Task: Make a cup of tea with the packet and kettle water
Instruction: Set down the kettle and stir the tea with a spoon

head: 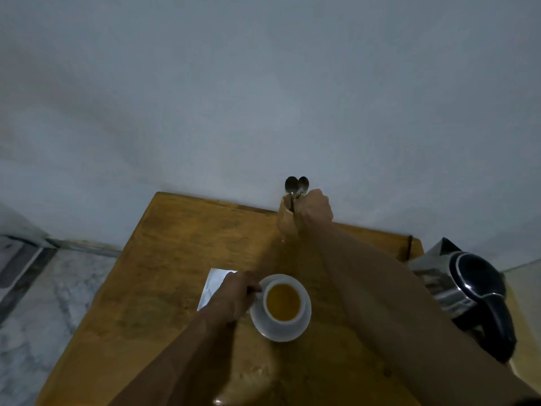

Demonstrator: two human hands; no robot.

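Observation:
A white cup (282, 300) full of amber tea stands on a white saucer (304, 323) in the middle of the wooden table (175, 259). My left hand (234, 294) grips the cup's handle. Under that hand lies a silvery packet (212, 284), partly hidden. My right hand (316, 208) reaches to the far table edge and closes on the stem of a spoon (303, 184) that stands with a second spoon (291, 184) in a wooden holder (287, 219). A steel kettle (465, 291) with a black lid and handle stands at the right edge.
The table's far edge meets a pale wall. A marble floor (52, 303) lies to the left, below the table. A dark cord (409, 247) hangs at the far right corner near the kettle.

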